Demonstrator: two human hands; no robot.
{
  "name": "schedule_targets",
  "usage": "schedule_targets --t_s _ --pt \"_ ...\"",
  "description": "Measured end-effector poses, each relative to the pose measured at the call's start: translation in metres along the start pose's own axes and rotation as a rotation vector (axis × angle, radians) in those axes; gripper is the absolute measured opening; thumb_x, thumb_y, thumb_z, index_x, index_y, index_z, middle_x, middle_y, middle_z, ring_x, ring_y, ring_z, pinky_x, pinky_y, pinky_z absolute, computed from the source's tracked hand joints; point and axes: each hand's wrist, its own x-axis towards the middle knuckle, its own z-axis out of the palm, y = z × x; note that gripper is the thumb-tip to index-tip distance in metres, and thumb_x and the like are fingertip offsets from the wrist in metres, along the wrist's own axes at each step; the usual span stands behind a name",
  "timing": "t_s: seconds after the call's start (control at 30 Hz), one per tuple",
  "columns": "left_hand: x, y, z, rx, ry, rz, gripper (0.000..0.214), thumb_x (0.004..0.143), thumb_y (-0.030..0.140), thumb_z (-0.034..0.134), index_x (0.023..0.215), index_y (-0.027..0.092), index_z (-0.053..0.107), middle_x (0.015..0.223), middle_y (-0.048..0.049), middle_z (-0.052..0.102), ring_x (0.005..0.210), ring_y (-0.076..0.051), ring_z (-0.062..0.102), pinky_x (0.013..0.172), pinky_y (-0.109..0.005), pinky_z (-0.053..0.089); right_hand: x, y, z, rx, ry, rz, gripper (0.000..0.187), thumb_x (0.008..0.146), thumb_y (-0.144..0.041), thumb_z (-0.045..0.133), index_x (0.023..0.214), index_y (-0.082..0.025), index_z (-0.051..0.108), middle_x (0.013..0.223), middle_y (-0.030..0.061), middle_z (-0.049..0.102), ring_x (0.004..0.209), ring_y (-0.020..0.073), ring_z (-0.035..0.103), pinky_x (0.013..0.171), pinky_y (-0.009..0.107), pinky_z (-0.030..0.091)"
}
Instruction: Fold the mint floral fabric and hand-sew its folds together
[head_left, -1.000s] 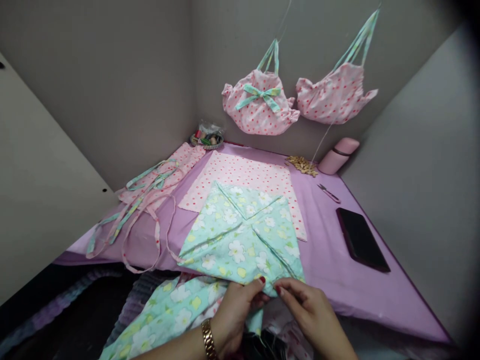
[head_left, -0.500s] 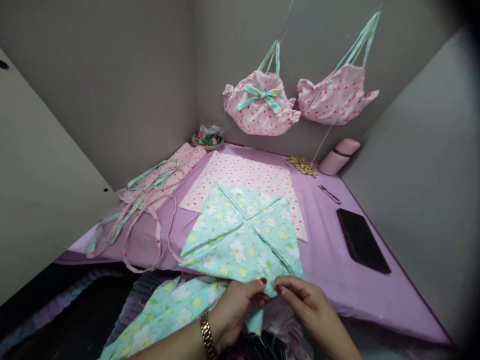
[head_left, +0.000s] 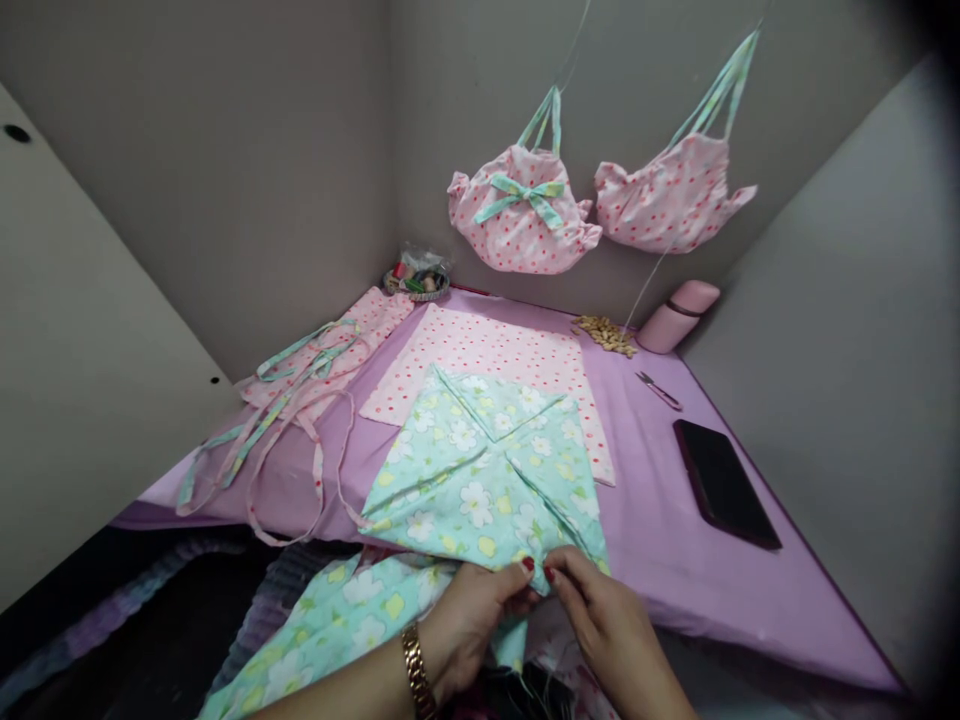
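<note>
A mint green floral fabric piece (head_left: 475,503) with seams running toward its middle lies over the table's front edge. My left hand (head_left: 480,620), with a gold watch band (head_left: 417,670) at the wrist, pinches its near edge between thumb and fingers. Close beside it, my right hand (head_left: 592,600) pinches the same edge with thumb and forefinger. Whether a needle or pin is between the fingertips I cannot make out. Under the floral piece lies a pink dotted cloth (head_left: 495,335). More mint floral fabric (head_left: 330,620) hangs over my lap at the left.
Pink and mint fabric ties (head_left: 300,400) lie at the left beside folded dotted cloth. Two dotted pouches (head_left: 525,240) hang on the wall. Along the right are a phone (head_left: 726,485), thread snips (head_left: 660,391), a pink bottle (head_left: 679,318) and shelled nuts (head_left: 606,335). A basket (head_left: 427,290) stands in the corner.
My right hand has shifted slightly left, closer to my left hand at the fabric's edge. My left hand stays nearly in place, and the fabric lies as before.
</note>
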Motion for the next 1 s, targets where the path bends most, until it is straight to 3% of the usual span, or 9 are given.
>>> schedule_targets --t_s 0.13,0.3,0.47,0.57,0.73,0.83,1.0 --pt "0.001 -0.002 0.000 -0.015 -0.010 0.013 0.025 0.057 0.024 0.076 0.076 0.010 0.066 0.069 -0.0029 0.064 0.059 -0.011 0.053 0.065 -0.023 0.043 0.000 -0.002 0.009 -0.138 0.062 -0.012 0.021 0.090 -0.029 0.027 0.077 -0.022 0.042 0.062 0.0003 0.055 0.054 0.0176 0.056 0.051 0.027 0.039" --pt "-0.003 0.001 0.003 0.013 -0.029 0.044 0.024 0.059 0.026 0.074 0.075 0.010 0.066 0.071 -0.0032 0.064 0.061 -0.012 0.053 0.067 -0.024 0.043 0.001 -0.006 0.017 -0.185 0.144 -0.057 0.018 0.091 -0.024 0.021 0.086 -0.022 0.038 0.062 0.0011 0.056 0.054 0.0198 0.059 0.050 0.029 0.041" --pt "-0.002 -0.003 0.003 0.063 -0.055 0.072 0.027 0.063 0.029 0.071 0.080 0.009 0.066 0.077 -0.0069 0.067 0.065 -0.014 0.055 0.072 -0.026 0.043 -0.002 0.000 0.021 -0.143 0.168 -0.086 0.016 0.092 -0.022 0.023 0.096 -0.021 0.039 0.067 0.0019 0.059 0.058 0.0189 0.061 0.053 0.028 0.044" --pt "-0.001 -0.005 0.002 0.092 -0.088 0.125 0.027 0.067 0.031 0.068 0.083 0.010 0.066 0.089 -0.0093 0.068 0.077 -0.017 0.058 0.082 -0.029 0.042 -0.002 0.001 0.020 -0.270 0.238 -0.157 0.019 0.091 -0.023 0.032 0.107 -0.021 0.043 0.082 0.0056 0.060 0.071 0.0217 0.061 0.060 0.032 0.045" --pt "-0.002 -0.005 -0.001 0.160 -0.110 0.256 0.033 0.069 0.029 0.067 0.098 0.014 0.064 0.108 -0.0075 0.064 0.102 -0.020 0.054 0.096 -0.028 0.035 0.005 -0.006 0.017 -0.305 0.236 -0.255 0.019 0.090 -0.017 0.035 0.081 -0.021 0.051 0.080 0.0038 0.052 0.075 0.0202 0.054 0.063 0.031 0.044" --pt "-0.002 -0.004 -0.002 0.187 -0.090 0.266 0.041 0.069 0.030 0.066 0.107 0.015 0.061 0.110 -0.0072 0.063 0.104 -0.021 0.053 0.095 -0.030 0.035 0.012 -0.007 0.014 -0.362 0.226 -0.317 0.018 0.089 -0.014 0.036 0.077 -0.019 0.049 0.076 0.0038 0.051 0.071 0.0196 0.053 0.059 0.030 0.043" --pt "-0.004 0.001 0.003 0.235 -0.054 0.242 0.039 0.068 0.030 0.065 0.104 0.015 0.062 0.107 -0.0060 0.064 0.103 -0.022 0.052 0.095 -0.028 0.036 0.015 -0.011 0.013 -0.442 0.284 -0.464 0.019 0.083 -0.007 0.037 0.075 -0.019 0.050 0.075 0.0047 0.054 0.067 0.0191 0.052 0.054 0.028 0.041"
